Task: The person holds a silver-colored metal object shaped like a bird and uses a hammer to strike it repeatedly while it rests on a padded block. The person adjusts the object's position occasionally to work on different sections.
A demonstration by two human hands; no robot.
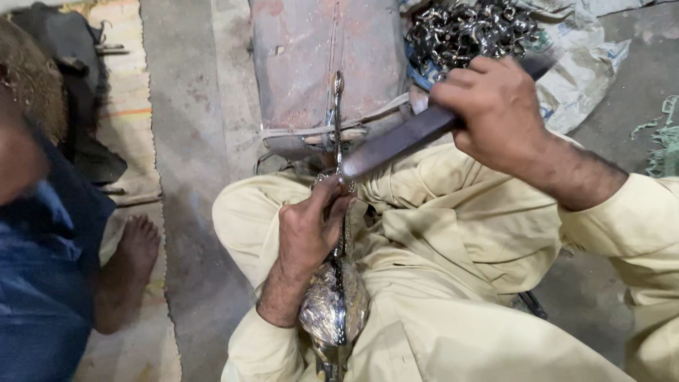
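Observation:
My left hand point(309, 228) grips a long ornate silvery metal piece point(334, 311) that runs from my lap up over a worn reddish block point(318, 56). Its thin upper end point(337, 106) lies on the block, tied down by a pale cord point(297, 131). My right hand point(495, 106) is closed around a flat dark metal file point(396, 141), whose tip meets the metal piece just above my left thumb. I sit cross-legged in pale yellow clothes point(438, 283).
A heap of small shiny metal parts point(470, 28) lies on a white sack point(587, 71) at the top right. Another person in blue point(42, 269) sits at the left, a bare foot point(138, 244) on a mat. Green string point(665, 141) is at the right edge.

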